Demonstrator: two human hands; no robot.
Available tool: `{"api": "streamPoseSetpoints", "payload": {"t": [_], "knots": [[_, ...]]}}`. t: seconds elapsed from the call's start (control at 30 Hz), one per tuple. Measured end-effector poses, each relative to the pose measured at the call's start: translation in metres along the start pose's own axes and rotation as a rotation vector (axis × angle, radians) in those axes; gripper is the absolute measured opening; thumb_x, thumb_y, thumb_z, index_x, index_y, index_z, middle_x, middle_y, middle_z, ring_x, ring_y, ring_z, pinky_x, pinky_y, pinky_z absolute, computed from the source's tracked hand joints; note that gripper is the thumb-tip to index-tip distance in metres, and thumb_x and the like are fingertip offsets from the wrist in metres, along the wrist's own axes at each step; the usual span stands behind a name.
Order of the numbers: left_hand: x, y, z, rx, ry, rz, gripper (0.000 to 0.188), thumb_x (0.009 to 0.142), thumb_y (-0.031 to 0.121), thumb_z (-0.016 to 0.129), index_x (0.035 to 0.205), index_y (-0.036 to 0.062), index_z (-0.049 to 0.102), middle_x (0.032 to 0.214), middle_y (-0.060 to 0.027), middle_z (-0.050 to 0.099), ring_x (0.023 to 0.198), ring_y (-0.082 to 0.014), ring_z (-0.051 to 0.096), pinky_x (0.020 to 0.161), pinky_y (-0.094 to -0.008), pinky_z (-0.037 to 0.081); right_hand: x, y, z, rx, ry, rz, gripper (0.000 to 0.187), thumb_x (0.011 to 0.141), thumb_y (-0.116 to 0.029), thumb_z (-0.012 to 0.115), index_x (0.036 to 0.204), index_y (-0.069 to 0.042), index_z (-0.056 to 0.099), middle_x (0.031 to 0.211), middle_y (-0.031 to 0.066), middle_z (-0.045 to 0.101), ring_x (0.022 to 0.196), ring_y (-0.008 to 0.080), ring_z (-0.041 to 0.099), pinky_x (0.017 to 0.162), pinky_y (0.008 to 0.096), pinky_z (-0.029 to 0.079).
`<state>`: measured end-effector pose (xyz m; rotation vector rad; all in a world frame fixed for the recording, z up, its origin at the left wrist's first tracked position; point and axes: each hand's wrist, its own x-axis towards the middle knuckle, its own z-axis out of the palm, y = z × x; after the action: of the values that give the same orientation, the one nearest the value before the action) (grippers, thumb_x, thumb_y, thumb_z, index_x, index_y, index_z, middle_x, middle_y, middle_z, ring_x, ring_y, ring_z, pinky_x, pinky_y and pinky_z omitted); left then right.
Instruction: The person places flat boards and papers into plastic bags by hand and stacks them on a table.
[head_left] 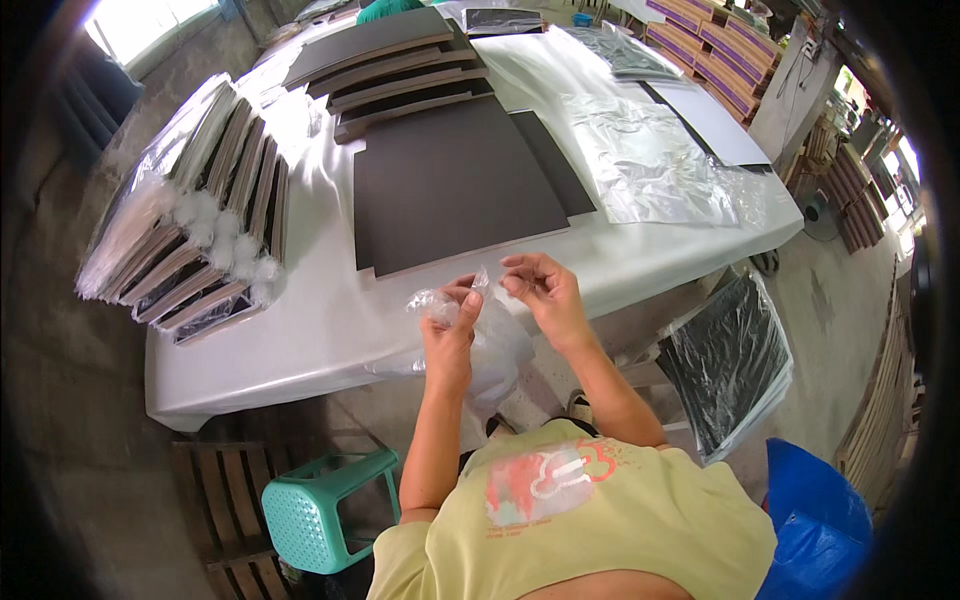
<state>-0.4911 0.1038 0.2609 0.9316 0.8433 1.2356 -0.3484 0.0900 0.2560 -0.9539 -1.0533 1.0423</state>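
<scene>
A clear plastic bag (492, 345) hangs crumpled in front of me at the table's near edge. My left hand (452, 325) grips its upper part between thumb and fingers, and a loose corner of film sticks up above the thumb. Just to the right, my right hand (545, 295) is curled in a pinch close to that corner; whether film lies between its fingertips I cannot make out. Beyond both hands, dark flat panels (450, 185) lie overlapping on the white-covered table (330, 350).
Stacked, plastic-wrapped panels (190, 225) stand at the table's left. More dark panels (385, 50) are piled at the back. Clear film (640, 160) lies to the right. Wrapped panels (730, 355) lean low on the right. A green stool (310, 515) stands at lower left, a blue sheet (815, 520) at lower right.
</scene>
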Motion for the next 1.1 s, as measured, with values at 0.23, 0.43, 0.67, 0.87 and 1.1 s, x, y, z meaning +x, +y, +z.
{"api": "streamPoseSetpoints", "payload": {"t": [0.23,0.43,0.67,0.87,1.1], "knots": [[-0.003,0.006,0.004,-0.003,-0.06,-0.02,0.019,0.074,0.02,0.069,0.073,0.0064,0.056,0.097,-0.0079,0.054,0.06,-0.0036,0.04,0.045,-0.0182,0.026,0.001,0.005,0.005,-0.194,-0.126,-0.167,0.014,0.078,-0.014,0.063,0.088,-0.007,0.057,0.088,0.0005,0.053,0.081,0.0091,0.048,0.065,0.0243,0.04],[-0.008,0.015,0.004,-0.059,-0.006,-0.03,0.022,0.075,0.017,0.068,0.07,0.0091,0.048,0.074,0.0009,0.049,0.059,-0.0031,0.04,0.041,-0.018,0.025,-0.001,-0.005,0.012,-0.364,-0.086,-0.335,0.009,0.079,-0.011,0.06,0.08,-0.004,0.054,0.086,0.004,0.049,0.08,0.0155,0.048,0.066,0.0267,0.04],[0.001,0.011,-0.021,-0.011,-0.16,0.099,0.025,0.07,0.014,0.072,0.074,0.0096,0.047,0.07,0.0035,0.045,0.055,-0.0055,0.038,0.042,-0.0207,0.029,-0.003,-0.016,0.025,-0.419,-0.043,-0.477,0.009,0.082,-0.011,0.057,0.084,-0.005,0.051,0.077,0.0024,0.046,0.073,0.0121,0.047,0.064,0.0237,0.039],[0.006,0.025,-0.027,0.697,-0.402,0.229,0.025,0.077,0.019,0.066,0.089,-0.0001,0.055,0.077,0.0029,0.052,0.064,-0.0086,0.049,0.054,-0.0227,0.038,0.0,-0.017,0.006,0.351,-0.277,0.132,0.021,0.081,-0.014,0.06,0.098,-0.009,0.048,0.054,-0.0047,0.042,0.047,0.0046,0.041,0.043,0.0216,0.035],[0.011,0.031,-0.08,-0.407,0.36,0.141,0.02,0.083,0.028,0.054,0.087,0.0081,0.055,0.097,-0.0065,0.059,0.079,-0.0118,0.055,0.066,-0.0255,0.046,-0.012,-0.02,-0.042,-0.006,-1.011,0.32,0.053,0.062,-0.029,0.078,0.101,-0.004,0.051,0.061,0.0015,0.053,0.058,0.0106,0.05,0.057,0.0242,0.04]]}}
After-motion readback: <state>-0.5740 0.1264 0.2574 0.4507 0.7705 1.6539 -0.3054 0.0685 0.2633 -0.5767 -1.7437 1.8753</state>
